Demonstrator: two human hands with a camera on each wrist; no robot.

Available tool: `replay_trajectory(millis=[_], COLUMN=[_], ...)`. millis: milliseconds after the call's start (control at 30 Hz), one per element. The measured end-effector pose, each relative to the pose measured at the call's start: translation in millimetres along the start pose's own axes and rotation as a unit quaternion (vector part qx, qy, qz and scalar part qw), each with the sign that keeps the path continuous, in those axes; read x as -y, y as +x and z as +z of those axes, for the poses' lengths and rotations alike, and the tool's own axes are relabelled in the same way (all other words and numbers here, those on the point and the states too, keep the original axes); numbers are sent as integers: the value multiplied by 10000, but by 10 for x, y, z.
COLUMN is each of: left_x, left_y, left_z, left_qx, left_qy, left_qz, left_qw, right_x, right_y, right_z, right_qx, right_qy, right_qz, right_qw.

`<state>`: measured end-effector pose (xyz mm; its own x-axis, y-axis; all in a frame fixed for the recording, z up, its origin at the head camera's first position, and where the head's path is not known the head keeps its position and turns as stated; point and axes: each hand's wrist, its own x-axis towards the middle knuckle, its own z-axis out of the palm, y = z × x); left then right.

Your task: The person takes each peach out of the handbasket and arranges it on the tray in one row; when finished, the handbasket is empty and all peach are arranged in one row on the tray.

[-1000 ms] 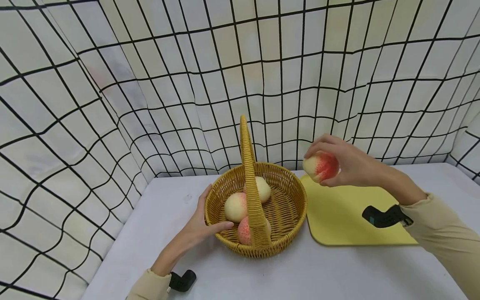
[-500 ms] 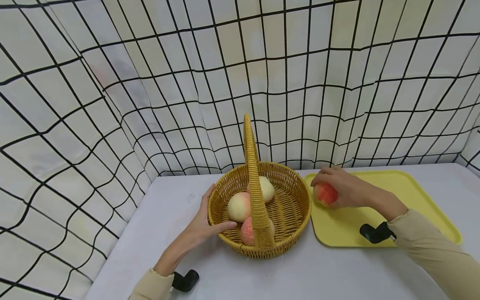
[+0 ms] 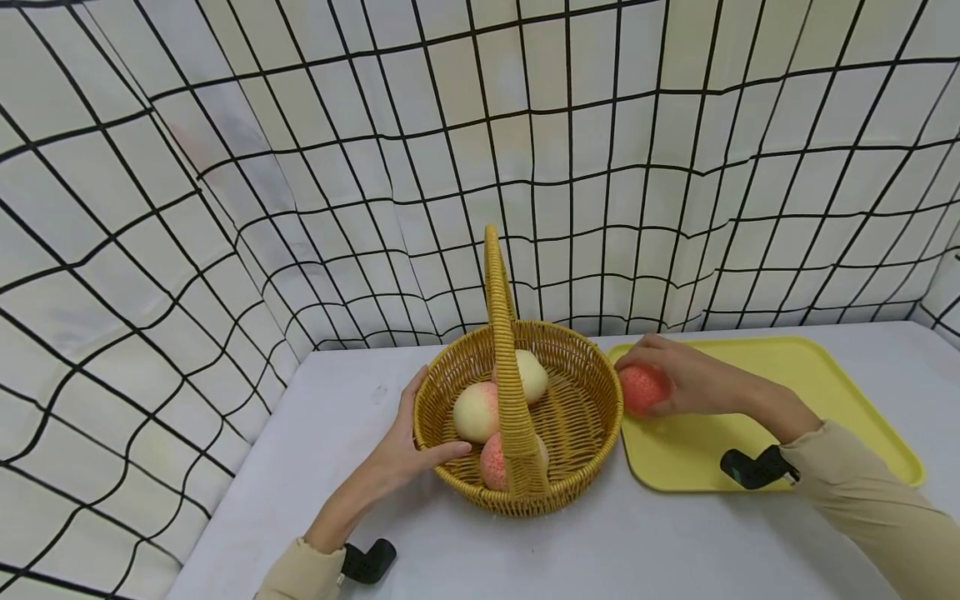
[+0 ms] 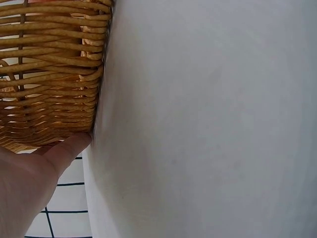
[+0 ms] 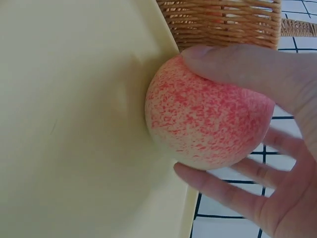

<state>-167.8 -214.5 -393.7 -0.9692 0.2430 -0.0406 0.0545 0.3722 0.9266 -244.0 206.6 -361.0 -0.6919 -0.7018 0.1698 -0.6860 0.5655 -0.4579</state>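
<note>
A yellow wicker basket (image 3: pixel 570 477) with a tall arched handle stands on the white table. In it lie three pale pink-and-cream peaches, the nearest peach (image 3: pixel 492 462) partly behind the handle. My left hand (image 3: pixel 397 454) holds the basket's left side, thumb over the rim and fingers along the outer wall. On the yellow tray's left end, close beside the basket, my right hand (image 3: pixel 693 379) grips a red-speckled peach (image 5: pixel 208 114) between thumb and fingers. The left wrist view shows fingertips low at the wicker wall (image 4: pixel 49 74), near the tabletop.
The yellow tray (image 3: pixel 795 375) lies right of the basket, its left edge near the basket's side. White cloth and black grid netting (image 3: pixel 585 167) rise behind and left of the table (image 3: pixel 300 433). Black wrist devices (image 3: pixel 753 468) sit on both forearms.
My right hand has lowered the peach from above the tray's back left down to the tray, then shifted it slightly left toward the basket. The left hand still holds the basket.
</note>
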Motion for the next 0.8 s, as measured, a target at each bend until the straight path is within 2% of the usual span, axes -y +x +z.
replay_trajectory(millis=[200,500,600,800], left_x=[-11,-4,-2,-8], left_y=[-7,-22,-21,-13], left_z=[-5,1,4,2], left_qx=[-30,-56,-53,-32], left_qy=[64,45,91,118], left_qz=[-10,-14,-32,-24], left_qw=[10000,10000,9999,9999], right_x=[29,119,129,112], right_y=[-15,5,-8,-30], right_z=[10,77,77,63], right_qx=[-170,-442,-366,-254], right_qy=[54,-277,-272,-128], right_qz=[290,923,884,550], right_qw=[9994,9944,9950,9981])
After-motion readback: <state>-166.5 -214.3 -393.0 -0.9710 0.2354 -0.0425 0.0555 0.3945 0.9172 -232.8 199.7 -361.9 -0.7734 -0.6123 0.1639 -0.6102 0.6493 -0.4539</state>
